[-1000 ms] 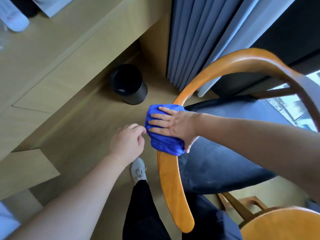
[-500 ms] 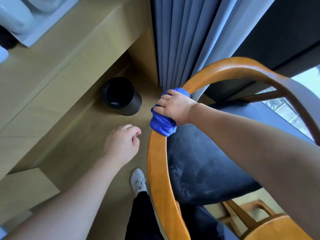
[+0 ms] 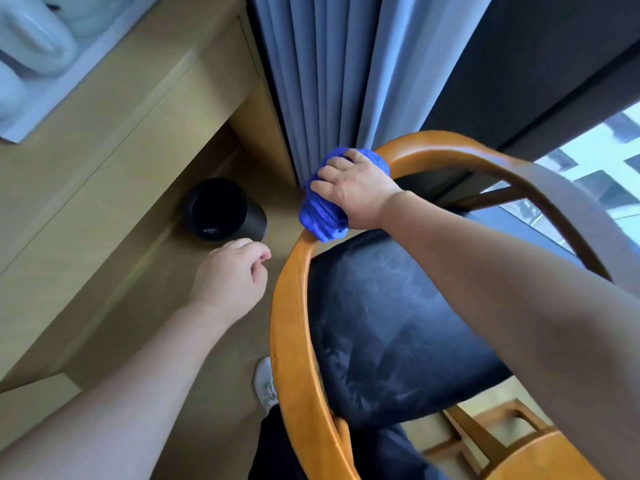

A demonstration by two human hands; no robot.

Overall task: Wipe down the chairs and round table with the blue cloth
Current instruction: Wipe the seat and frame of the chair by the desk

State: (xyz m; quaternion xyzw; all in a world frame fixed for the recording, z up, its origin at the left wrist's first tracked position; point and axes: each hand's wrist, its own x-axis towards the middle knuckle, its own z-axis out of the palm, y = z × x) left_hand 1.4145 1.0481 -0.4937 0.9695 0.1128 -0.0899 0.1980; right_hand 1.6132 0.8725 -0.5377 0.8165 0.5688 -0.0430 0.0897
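Person's right hand (image 3: 360, 192) is gripping the bunched blue cloth (image 3: 322, 216) around the chair rail (image 3: 291, 323), at about eleven o'clock on its hoop. The left hand (image 3: 232, 275) is hanging loosely curled, holding nothing, off the rail's nine o'clock. The task is looking early: one rail being wiped, with the smudged seat (image 3: 398, 323), other chairs and round table likely remaining.

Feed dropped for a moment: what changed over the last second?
The right hand slid the cloth along the chair rail, away from the person toward the curtain, and went from flat fingers to gripping cloth and rail. The left hand stayed loosely curled, holding nothing, beside the rail.
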